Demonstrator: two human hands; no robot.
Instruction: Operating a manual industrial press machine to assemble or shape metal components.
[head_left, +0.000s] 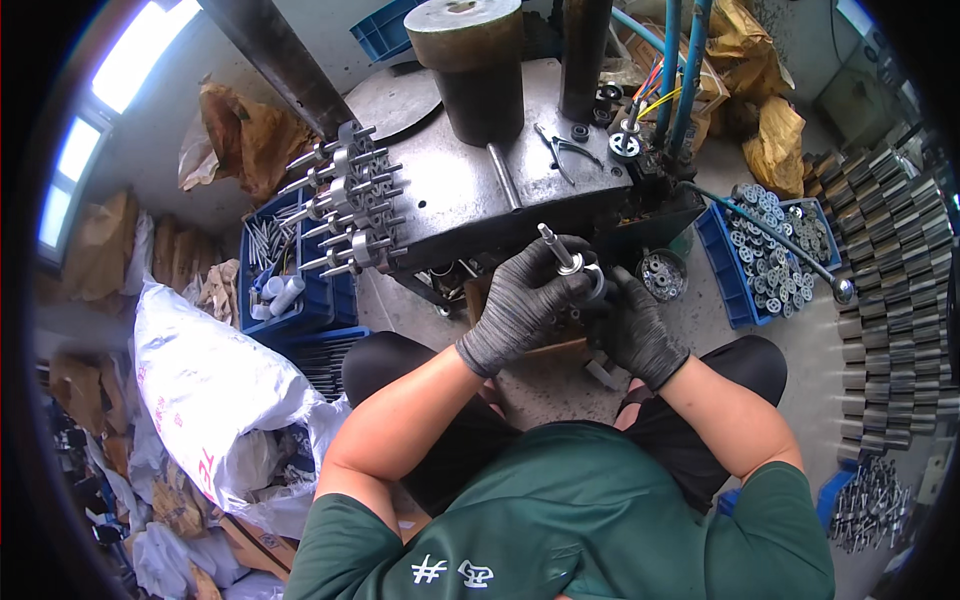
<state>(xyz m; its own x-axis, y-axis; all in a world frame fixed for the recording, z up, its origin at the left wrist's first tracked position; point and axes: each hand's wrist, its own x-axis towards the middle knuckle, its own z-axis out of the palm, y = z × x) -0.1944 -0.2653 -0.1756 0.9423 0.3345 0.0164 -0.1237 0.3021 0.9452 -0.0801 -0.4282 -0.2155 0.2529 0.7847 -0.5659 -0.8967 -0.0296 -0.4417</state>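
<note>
Both gloved hands meet at the centre, just below the press surface [470,190]. The left hand [520,305] has its fingers wrapped around a shaft [556,247] that points toward 11 o'clock, with a ring-like metal part [590,275] sitting at its lower end. The right hand [640,330] has its fingers curled near that ring from the 4 o'clock side; whether they actually pinch it I cannot tell.

Judging by the lay of things, the work is well under way but far from over. At 10 o'clock a row of finished shafts [345,205] with collars lies along the surface's edge, about a dozen. At 3 o'clock a blue bin [725,275] holds many loose discs [775,250], and a bin [262,315] at 9 o'clock holds bare rods [265,240], so plenty of parts wait. The piece in hand looks mid-assembly, not yet laid with the others.
</note>
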